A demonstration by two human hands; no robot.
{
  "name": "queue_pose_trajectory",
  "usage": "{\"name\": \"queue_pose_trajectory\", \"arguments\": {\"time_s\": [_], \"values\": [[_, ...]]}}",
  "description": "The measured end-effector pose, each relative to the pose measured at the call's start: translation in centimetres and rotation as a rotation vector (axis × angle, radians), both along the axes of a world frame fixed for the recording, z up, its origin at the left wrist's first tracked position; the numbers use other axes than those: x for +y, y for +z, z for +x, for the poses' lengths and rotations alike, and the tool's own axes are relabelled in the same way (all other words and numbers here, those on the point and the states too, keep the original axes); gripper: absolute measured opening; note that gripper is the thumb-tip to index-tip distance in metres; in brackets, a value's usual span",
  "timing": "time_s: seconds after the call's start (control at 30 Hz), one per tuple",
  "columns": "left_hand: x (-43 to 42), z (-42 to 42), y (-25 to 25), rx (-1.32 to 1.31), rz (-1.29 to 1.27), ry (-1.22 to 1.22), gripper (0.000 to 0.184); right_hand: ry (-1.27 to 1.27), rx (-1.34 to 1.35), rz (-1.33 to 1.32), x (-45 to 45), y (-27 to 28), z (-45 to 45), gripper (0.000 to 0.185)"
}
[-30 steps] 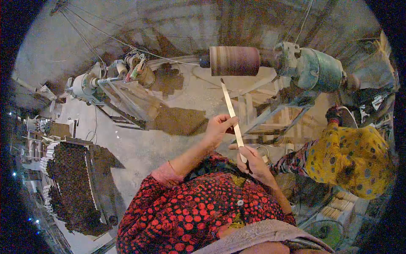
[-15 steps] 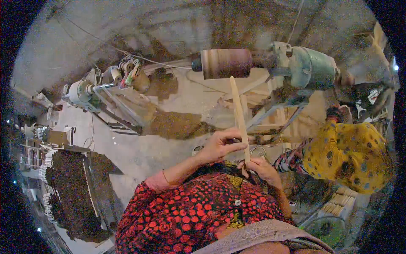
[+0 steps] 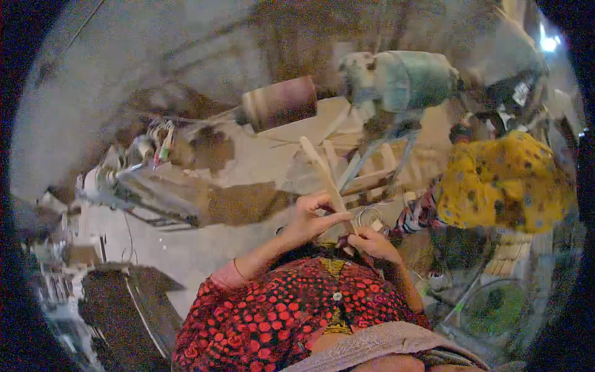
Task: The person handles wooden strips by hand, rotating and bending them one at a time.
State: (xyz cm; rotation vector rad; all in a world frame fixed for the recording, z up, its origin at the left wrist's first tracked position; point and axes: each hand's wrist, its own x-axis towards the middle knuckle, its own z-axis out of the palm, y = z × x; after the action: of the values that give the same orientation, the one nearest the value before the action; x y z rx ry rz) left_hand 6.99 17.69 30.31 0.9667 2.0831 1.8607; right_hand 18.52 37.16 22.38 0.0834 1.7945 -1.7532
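Note:
A long, pale wooden stick [image 3: 325, 172] with a rounded tip points up and away from my body, leaning left. My left hand [image 3: 312, 218] is closed around its lower part, with the thumb lying across it. At the bottom end, my right hand [image 3: 375, 244] pinches the stick between thumb and fingers. Both hands are close to my waist, in front of the red-dotted shirt. Beyond the stick's tip, and apart from it, is a cylindrical sanding drum [image 3: 282, 104], pale on one end and reddish brown on the other.
A green motor [image 3: 415, 80] stands beside the drum on a metal frame [image 3: 403, 152]. On the right is a person in yellow spotted clothing [image 3: 508, 183]. Pale wooden pieces [image 3: 509, 253] and a round green object [image 3: 496, 305] are lower right. Another machine [image 3: 99, 181] stands left.
My view has turned, so the drum and motor appear further left and the drum is tilted. The stick leans more to the left. Both hands keep their hold on it.

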Motion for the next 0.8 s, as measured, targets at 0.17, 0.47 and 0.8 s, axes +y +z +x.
{"name": "queue_pose_trajectory", "arguments": {"time_s": [0.17,0.47,0.8], "values": [[0.4,0.9,2.1,-0.054,-0.306,-0.074,0.013,-0.051,0.024,0.269,-1.4,5.1,0.0,0.031],[4.4,1.2,-1.3,-0.046,-0.459,-0.660,0.030,-0.579,0.445,0.036,-1.3,-4.3,2.9,0.039],[11.0,6.5,0.5,0.679,-0.210,-0.936,0.095,-1.463,0.441,-0.292,-4.7,10.6,10.0,0.037]]}}
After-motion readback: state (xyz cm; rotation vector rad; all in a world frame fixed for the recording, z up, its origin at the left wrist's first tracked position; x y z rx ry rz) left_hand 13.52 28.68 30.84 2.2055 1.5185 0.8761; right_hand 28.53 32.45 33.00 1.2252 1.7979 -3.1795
